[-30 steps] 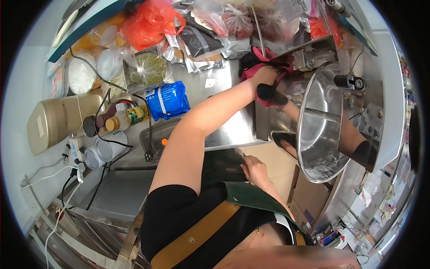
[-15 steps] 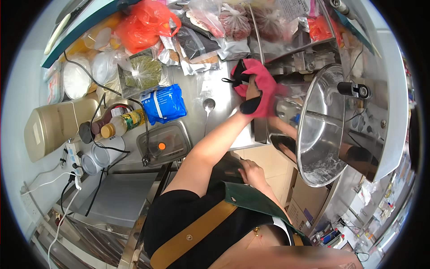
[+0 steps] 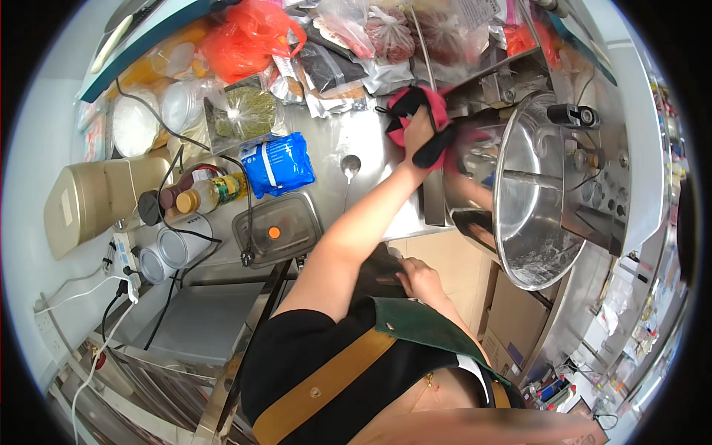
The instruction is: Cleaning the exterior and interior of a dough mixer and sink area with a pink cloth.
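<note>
My left hand reaches across the steel counter, its fingers closed round a bunched pink and black cloth with a small black loop. Part of the cloth hangs by my wrist, beside an upright steel panel. Just right of it stands a large steel mixing bowl, whitish residue inside and a metal bar across it. Close to my body, my right hand has its fingers curled at the edge of a dark, smooth thing. What those fingers grip is partly hidden.
On the counter are a spoon, a blue packet, a lidded plastic box, a yellow-capped bottle and tins. Bagged foods and a red plastic bag line the back. A black cable crosses the left side.
My left hand has drawn the cloth slightly up and left, away from the bowl, and the cloth is more bunched. The view has shifted a little. My right hand stays close to my body.
</note>
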Tool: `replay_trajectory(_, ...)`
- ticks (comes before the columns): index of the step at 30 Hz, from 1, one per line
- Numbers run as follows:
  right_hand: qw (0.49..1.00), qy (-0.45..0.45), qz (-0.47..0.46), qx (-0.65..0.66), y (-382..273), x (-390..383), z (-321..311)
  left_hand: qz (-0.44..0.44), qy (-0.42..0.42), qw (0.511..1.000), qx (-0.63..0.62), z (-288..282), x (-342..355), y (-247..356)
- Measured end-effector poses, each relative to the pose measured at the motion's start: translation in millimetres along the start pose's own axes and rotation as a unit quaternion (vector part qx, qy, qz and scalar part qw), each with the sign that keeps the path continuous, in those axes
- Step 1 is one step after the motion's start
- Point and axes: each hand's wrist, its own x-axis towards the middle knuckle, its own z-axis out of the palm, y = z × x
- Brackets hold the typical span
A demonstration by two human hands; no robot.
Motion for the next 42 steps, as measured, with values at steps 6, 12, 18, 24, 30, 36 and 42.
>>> replay_trajectory(6,1.000,0.008,-0.016,-0.003,-4,-1,-4,0.174,-0.344,0.895,0.224,-72,3,24)
replay_trajectory(12,1.000,0.002,-0.003,-0.001,-3,-5,-1,0.114,-0.043,0.991,0.061,-42,38,41)
replay_trajectory(18,0.999,0.031,0.026,0.007,8,-8,0,0.156,-0.096,0.983,0.020,-37,-9,8)
replay_trajectory(24,0.999,0.015,0.036,0.011,15,-16,7,0.300,-0.250,0.917,0.086,-26,29,-5)
replay_trajectory(30,0.999,0.005,0.051,0.011,10,-10,6,0.381,-0.274,0.854,0.225,-7,42,4)
replay_trajectory(36,0.999,0.019,0.026,0.001,9,-21,7,0.286,-0.274,0.891,0.221,-26,15,15)
replay_trajectory(42,1.000,-0.019,0.004,-0.013,25,-51,9,0.129,-0.117,0.976,0.130,-29,-59,21)
